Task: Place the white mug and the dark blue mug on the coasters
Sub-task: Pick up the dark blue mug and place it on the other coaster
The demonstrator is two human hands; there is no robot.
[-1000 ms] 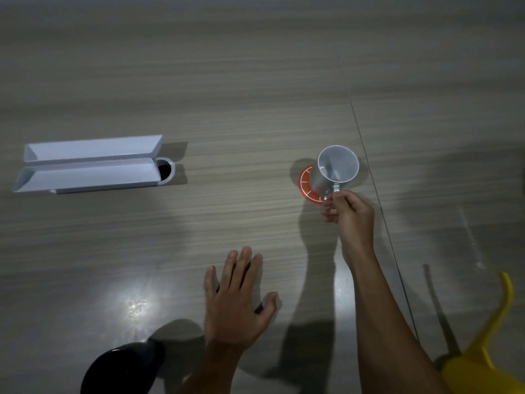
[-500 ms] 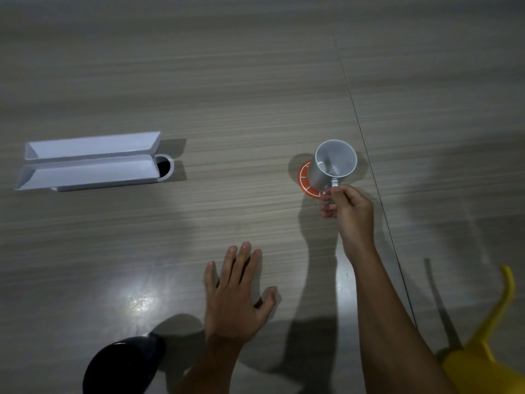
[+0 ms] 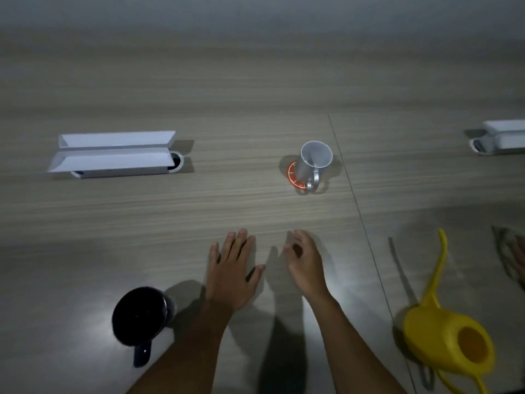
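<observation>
The white mug (image 3: 312,164) stands upright on an orange coaster (image 3: 292,174) in the middle of the wooden table, its handle toward me. The dark blue mug (image 3: 138,316) stands at the near left, handle toward me, not on any coaster. My left hand (image 3: 231,271) lies flat on the table, fingers spread, just right of the dark blue mug. My right hand (image 3: 305,261) hovers beside it with loosely curled fingers, holding nothing, well short of the white mug. I see only one coaster.
A white cable box with open lids (image 3: 113,154) sits at the far left, another one (image 3: 500,137) at the far right edge. A yellow watering can (image 3: 447,342) stands at the near right. A table seam (image 3: 358,211) runs front to back.
My right hand has let go of the white mug's handle and drawn back toward me, beside my left hand. The mug stays on the orange coaster. The view has widened.
</observation>
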